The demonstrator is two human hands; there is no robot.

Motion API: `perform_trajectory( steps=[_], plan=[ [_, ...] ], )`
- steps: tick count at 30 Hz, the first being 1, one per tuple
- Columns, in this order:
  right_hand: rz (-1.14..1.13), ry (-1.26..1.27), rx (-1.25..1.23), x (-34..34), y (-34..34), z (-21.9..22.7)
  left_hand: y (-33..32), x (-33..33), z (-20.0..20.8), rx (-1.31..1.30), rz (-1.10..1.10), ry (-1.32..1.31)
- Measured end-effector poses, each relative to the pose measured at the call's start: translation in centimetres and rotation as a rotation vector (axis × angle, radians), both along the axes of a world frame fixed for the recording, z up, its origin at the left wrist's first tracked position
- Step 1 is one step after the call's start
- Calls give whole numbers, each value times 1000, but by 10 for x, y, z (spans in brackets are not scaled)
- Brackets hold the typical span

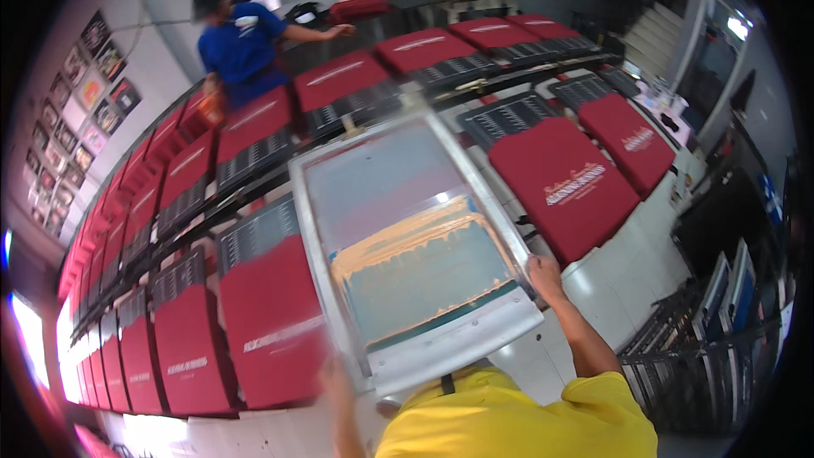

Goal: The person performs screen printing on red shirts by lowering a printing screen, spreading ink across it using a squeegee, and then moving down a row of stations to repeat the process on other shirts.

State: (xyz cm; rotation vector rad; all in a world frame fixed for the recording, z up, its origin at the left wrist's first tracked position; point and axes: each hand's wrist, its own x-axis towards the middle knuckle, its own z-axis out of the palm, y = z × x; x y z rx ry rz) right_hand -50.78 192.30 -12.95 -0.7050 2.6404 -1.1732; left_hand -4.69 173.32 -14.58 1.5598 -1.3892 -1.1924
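A screen printing frame (500,203), with pale metal rails and a mesh smeared with peach ink, lies tilted in front of me. My right hand (544,278) is closed round its right rail near the lower corner. Beside the lower left rail is my left hand (337,382), blurred by motion, so its fingers cannot be made out. Just left of the frame, a red shirt (271,314) with pale print is stretched on a board. Another red printed shirt (564,174) lies on a board to the right of the frame.
Rows of red shirts (191,348) on boards curve along both sides of a long rail. Across them stands a co-worker in blue (242,42), one arm outstretched, an orange-red object by the other hand. Racked screens (721,288) stand at the right, near the tiled floor (585,288).
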Motion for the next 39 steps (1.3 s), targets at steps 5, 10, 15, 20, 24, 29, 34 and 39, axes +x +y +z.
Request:
perform_trajectory(
  steps=[5,10,15,20,24,29,34,39],
  plan=[
    [23,-38,-12,92,-22,5,-24,82,27,4,-52,-35],
    [68,-35,-38,186,-55,-9,-50,173,28,-97,25,-128],
    [106,-66,-56,258,-89,-19,-74,250,21,-78,55,-151],
    [151,-52,-40,303,-120,-13,-99,292,21,-167,90,-158],
    [165,-53,-42,317,-140,-15,-118,308,22,-83,79,-122],
    [178,-75,-10,333,-152,1,-132,318,22,-34,72,-165],
    [154,-44,-12,336,-156,-8,-142,321,25,-7,37,-195],
    [138,-42,40,335,-159,-17,-145,328,18,13,44,-177]
  ],
)
